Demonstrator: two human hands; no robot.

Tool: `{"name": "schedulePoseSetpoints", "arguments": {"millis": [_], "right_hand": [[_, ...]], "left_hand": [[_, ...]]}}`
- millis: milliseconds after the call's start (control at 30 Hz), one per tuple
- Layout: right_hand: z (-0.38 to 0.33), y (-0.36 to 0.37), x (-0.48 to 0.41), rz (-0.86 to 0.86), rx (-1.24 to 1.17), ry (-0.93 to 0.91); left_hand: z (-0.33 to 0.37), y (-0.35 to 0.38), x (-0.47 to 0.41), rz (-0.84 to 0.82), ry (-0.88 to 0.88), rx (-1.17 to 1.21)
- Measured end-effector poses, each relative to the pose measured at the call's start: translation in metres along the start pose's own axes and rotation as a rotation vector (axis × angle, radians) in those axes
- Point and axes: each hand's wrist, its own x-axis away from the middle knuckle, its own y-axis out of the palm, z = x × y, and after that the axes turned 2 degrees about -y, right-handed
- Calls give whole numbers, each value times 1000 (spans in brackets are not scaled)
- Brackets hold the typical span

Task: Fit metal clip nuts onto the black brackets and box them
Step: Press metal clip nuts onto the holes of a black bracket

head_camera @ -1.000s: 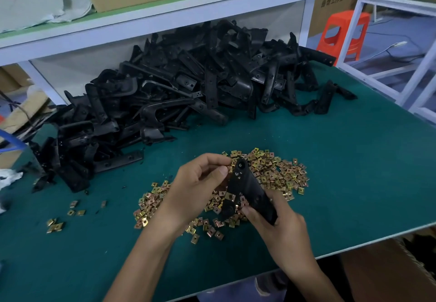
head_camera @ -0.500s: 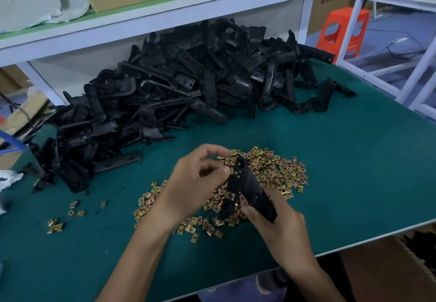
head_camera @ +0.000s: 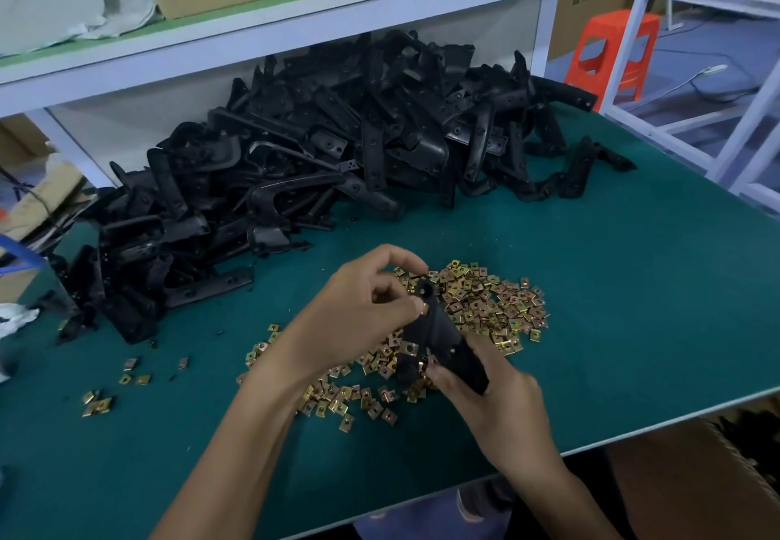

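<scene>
Bench point(head_camera: 612, 307) w/ curled hands point(head_camera: 358, 320) point(head_camera: 502, 408) on bracket point(head_camera: 447, 341)

The left hand point(head_camera: 358, 315) sits a little higher in the middle of the frame than one second ago. Its index finger, before folded down onto the thumb, now arches over the upper end of the black bracket point(head_camera: 447, 345). The thumb tip has moved slightly right and presses a clip nut point(head_camera: 424, 308) against the bracket's left edge.
</scene>
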Motion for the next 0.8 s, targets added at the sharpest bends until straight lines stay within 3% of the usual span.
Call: {"name": "schedulePoseSetpoints", "arguments": {"millis": [267,433,600,800], "right_hand": [[1,2,2,26,39,14],[5,-4,3,11,-185,75],[3,-12,10,18,-356,134],[12,-35,37,173,-464,218]], "left_hand": [[-19,21,12,225,-56,146],[-22,36,13,374,-69,178],[-19,44,20,330,-70,183],[-5,79,14,216,-4,176]]}}
